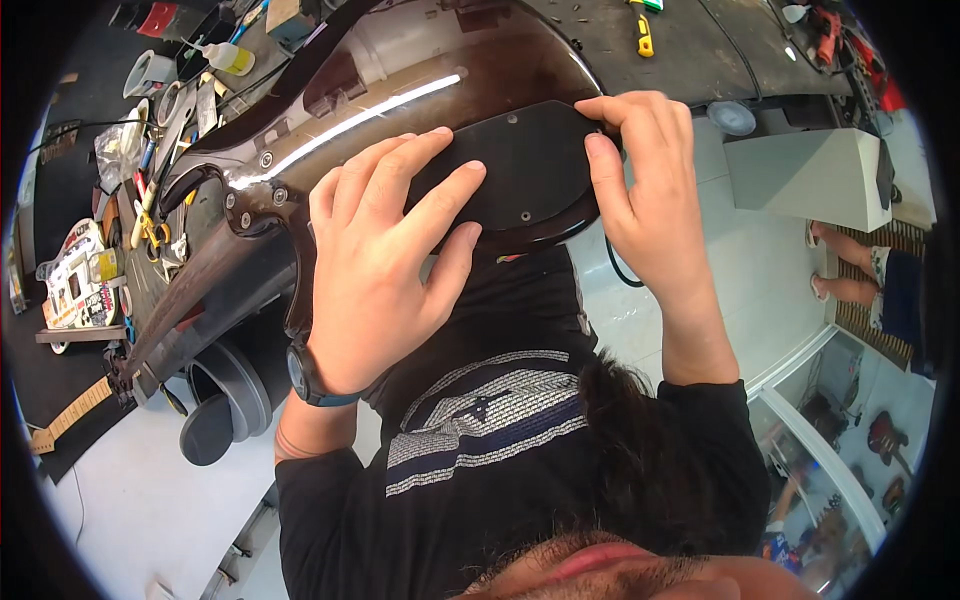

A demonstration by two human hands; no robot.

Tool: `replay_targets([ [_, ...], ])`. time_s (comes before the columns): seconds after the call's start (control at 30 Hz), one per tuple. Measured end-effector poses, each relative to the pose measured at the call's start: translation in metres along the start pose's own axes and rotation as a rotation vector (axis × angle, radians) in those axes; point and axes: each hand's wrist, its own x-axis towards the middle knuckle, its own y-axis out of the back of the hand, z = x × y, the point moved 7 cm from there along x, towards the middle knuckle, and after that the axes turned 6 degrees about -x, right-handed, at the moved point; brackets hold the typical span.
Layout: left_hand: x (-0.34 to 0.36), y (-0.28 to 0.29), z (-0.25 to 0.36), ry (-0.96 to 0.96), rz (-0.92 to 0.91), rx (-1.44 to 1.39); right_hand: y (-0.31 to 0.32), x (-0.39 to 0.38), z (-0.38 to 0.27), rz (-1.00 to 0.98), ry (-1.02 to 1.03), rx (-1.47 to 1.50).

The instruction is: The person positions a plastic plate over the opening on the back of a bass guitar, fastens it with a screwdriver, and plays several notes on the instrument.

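Note:
A glossy dark brown guitar body [370, 60] lies back up, its bolted neck [190, 285] running down to the lower left. A black oval cover plate [530, 160] with screws sits on its back. My left hand [385, 245] rests over the plate's left part, fingers spread and lying across it and the body. My right hand [650, 190] is at the plate's right end, with thumb and index tip apart at the edge and the other fingers loosely bent.
The dark workbench [700, 45] holds a yellow-handled cutter [643, 30], scissors [155, 230], bottles and several scattered tools. A grey bin [245, 400] stands below at left. A white cabinet [800, 175] is at right, with another person's legs [850, 285] beyond, near a glass display case [825, 440].

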Motion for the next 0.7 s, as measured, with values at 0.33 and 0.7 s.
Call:
replay_targets([
  [0.33,0.001,-0.010,-0.001,-0.027,-0.017,-0.029,-0.002,-0.001,0.011,-0.023,-0.033,0.098],
  [0.7,-0.010,-0.030,0.003,-0.171,-0.110,0.126,-0.004,-0.002,0.009,-0.109,-0.048,0.157],
])
